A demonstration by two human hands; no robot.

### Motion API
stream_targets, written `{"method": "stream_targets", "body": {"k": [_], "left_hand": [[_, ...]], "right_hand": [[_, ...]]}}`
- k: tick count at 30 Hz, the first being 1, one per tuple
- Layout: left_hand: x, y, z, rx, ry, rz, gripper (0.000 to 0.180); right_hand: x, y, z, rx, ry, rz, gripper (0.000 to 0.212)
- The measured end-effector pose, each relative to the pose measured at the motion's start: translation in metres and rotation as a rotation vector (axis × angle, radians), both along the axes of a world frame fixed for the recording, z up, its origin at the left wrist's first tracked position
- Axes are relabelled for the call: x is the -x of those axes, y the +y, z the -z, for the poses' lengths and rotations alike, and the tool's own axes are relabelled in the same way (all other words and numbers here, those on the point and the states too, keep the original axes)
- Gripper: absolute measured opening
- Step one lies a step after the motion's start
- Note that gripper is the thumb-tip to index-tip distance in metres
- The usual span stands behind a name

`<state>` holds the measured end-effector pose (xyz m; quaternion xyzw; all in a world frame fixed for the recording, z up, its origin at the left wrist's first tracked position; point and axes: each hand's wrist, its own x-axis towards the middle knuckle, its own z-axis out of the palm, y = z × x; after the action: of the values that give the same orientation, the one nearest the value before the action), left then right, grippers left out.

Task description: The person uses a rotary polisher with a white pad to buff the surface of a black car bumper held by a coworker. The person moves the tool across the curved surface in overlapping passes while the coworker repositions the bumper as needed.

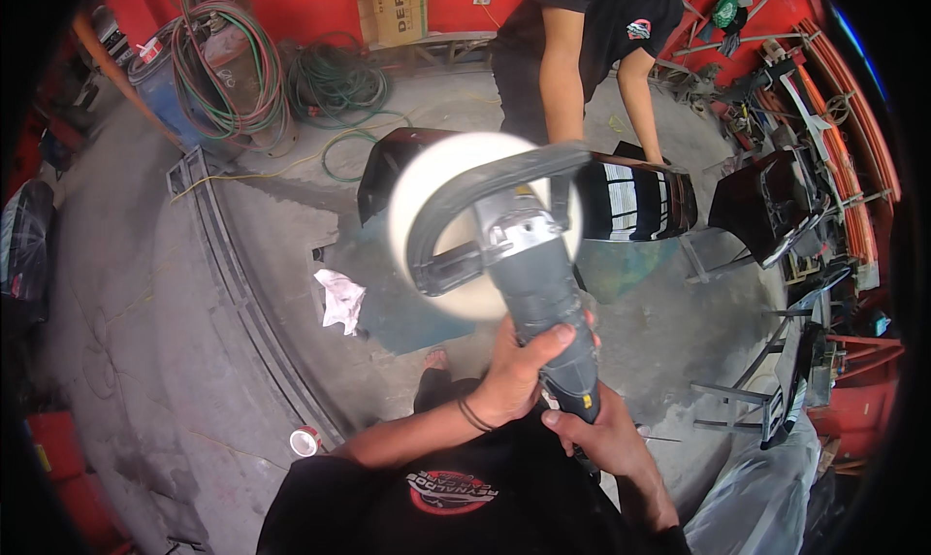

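A: Where is the polisher (539,278) sitting?
B: Mid-scene; both hands are holding it up, its blurred white pad (461,220) facing the far side. I can't tell whether the pad is touching the glossy black panel (635,206).
A: And the fingers?
B: The left hand (514,371) is wrapping its fingers around the body. The right hand (611,431) is gripping the near end, its fingers partly hiding underneath.
A: Nearby?
B: A co-worker (592,31) is leaning in, far right; a pale cloth (339,303) is lying left.
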<state>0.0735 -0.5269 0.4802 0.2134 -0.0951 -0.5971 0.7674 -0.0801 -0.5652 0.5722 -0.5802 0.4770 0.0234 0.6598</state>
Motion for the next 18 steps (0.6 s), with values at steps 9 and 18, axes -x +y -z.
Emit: {"method": "stream_targets", "body": {"k": [9, 18], "left_hand": [[0.050, -0.054, -0.015, 0.038, -0.109, 0.270, 0.048], [0.041, -0.049, -0.009, 0.020, -0.111, 0.209, 0.051]], "right_hand": [[0.050, 0.025, 0.008, 0.100, -0.091, 0.491, 0.038], [0.040, 0.012, 0.007, 0.142, -0.014, 0.311, 0.042]]}}
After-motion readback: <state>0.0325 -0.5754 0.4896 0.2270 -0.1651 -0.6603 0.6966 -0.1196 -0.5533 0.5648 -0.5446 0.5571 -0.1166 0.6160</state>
